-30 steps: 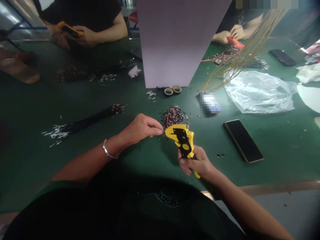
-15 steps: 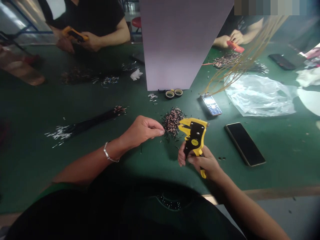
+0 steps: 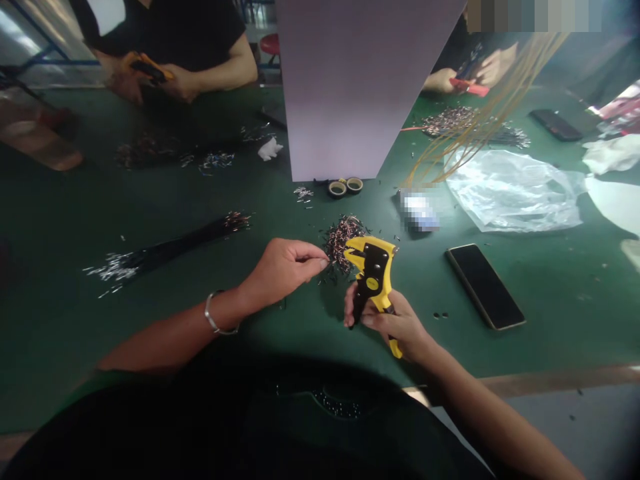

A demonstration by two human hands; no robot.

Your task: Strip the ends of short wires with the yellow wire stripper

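Note:
My right hand (image 3: 395,323) is wrapped around the handles of a yellow and black wire stripper (image 3: 374,273), held upright with its jaws facing left. Just left of those jaws, my left hand (image 3: 283,270) is pinched, thumb against forefinger. A thin dark tip, which looks like the end of a wire, shows at its fingertips; the rest is hidden by the hand. Behind the fingertips and the tool lies a pile of short copper and black wire offcuts (image 3: 343,233). A bundle of black wires (image 3: 180,243), with silvery ends at left and coppery ends at right, rests on the table farther left.
A smartphone (image 3: 485,287) lies at the right, a blurred-out device (image 3: 419,210) behind it. Two tape rolls (image 3: 345,187) sit before an upright pale panel (image 3: 345,93). A clear plastic bag (image 3: 515,190) spreads at back right. Two co-workers' hands hold tools across the table.
The wire stripper in my right hand has shifted left, closer to my left fingertips. My left hand stays pinched in nearly the same place. The view has shifted slightly.

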